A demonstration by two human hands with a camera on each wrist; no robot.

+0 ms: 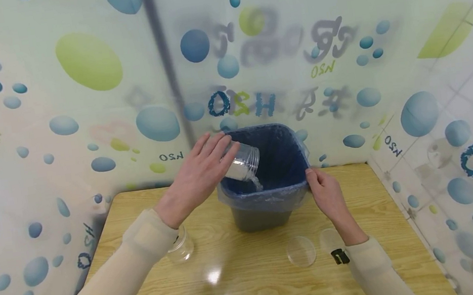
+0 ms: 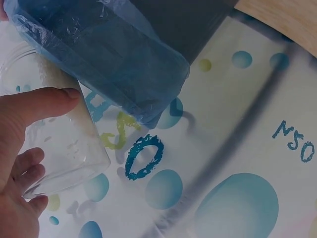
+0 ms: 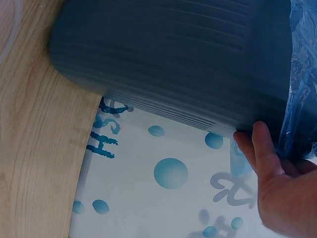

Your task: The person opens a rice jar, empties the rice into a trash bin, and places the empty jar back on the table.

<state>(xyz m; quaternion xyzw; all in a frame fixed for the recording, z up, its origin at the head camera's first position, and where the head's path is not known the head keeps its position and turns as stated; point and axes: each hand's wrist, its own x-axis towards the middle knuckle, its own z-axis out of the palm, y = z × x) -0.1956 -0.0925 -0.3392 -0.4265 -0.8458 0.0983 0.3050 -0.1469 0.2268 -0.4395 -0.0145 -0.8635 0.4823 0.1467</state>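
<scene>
My left hand (image 1: 204, 171) grips a clear jar (image 1: 244, 159) tipped on its side over the bin's left part. Small whitish bits (image 1: 256, 182) spill from its mouth into the bin (image 1: 263, 216). In the left wrist view, the thumb presses the side of the jar (image 2: 69, 144) and whitish contents lie along its wall. A blue plastic liner (image 1: 277, 199) folds over the dark grey bin's rim. My right hand (image 1: 327, 193) holds the right rim, pinching liner and edge; in the right wrist view, fingers (image 3: 265, 146) touch the bin's outer wall.
Another clear jar (image 1: 181, 247) stands on the wooden table (image 1: 246, 286), partly behind my left forearm. Two clear round discs (image 1: 301, 251) lie at the right. A small black object (image 1: 339, 256) shows beside my right sleeve. Patterned sheets (image 1: 95, 131) surround the table.
</scene>
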